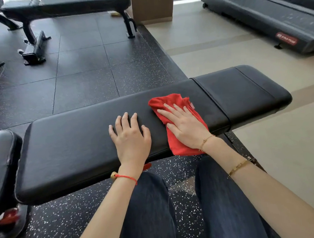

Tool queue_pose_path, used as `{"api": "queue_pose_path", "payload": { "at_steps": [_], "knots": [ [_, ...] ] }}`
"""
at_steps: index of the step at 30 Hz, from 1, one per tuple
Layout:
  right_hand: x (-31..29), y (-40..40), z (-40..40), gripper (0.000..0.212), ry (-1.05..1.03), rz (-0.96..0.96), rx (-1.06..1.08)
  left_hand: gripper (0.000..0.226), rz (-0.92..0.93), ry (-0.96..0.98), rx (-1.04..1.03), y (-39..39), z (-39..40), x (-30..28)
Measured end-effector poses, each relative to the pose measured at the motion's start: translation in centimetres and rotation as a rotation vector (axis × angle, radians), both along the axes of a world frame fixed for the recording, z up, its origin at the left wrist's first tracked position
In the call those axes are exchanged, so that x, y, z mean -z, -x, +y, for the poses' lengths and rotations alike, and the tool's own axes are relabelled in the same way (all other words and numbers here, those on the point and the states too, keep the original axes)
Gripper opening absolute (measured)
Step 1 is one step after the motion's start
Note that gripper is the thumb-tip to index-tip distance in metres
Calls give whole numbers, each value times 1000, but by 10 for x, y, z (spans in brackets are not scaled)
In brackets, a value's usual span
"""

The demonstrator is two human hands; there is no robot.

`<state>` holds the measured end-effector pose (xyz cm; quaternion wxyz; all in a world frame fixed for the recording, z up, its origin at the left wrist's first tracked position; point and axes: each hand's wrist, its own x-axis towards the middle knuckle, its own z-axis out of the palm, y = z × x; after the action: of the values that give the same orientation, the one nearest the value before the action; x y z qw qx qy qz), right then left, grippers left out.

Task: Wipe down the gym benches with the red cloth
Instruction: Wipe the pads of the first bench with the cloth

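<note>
Across the long black padded vinyl gym bench [80,142], both hands lay flat. The right hand [185,126] pressed its straight, spread fingers down on the crumpled red terry cloth [171,103], which sat on the main pad just short of the seam with the shorter end pad [242,91]; the cloth's near corner hung over the bench's front edge. The left hand [129,137] rested bare on the vinyl just beside it, fingers relaxed and holding nothing, apparently bracing.

Judging from this, the wipe was mid-bench, with the end pad and the left stretch possibly untouched. Since the cloth was pinned only by a flat palm and not gripped, a quick stroke could let it bunch or slide out from under the hand, and the overhanging corner could drag it off the edge to the speckled rubber floor [87,82]. The seam could catch the fabric. A second black flat bench [66,4] stood well apart behind, seemingly waiting its turn
</note>
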<state>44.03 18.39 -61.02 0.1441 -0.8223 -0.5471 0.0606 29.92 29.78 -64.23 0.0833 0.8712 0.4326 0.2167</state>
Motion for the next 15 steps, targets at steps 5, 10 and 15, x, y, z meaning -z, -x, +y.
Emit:
{"api": "queue_pose_path", "payload": {
  "at_steps": [5,10,15],
  "knots": [
    [0,-36,1,51,39,-14,194,48,-13,-1,7,0,0,0],
    [-6,-57,40,51,113,24,269,48,-10,-2,-14,-2,-2,-2],
    [-3,-32,52,52,77,-14,138,47,-7,-18,-31,-4,0,-1]
  ]
}}
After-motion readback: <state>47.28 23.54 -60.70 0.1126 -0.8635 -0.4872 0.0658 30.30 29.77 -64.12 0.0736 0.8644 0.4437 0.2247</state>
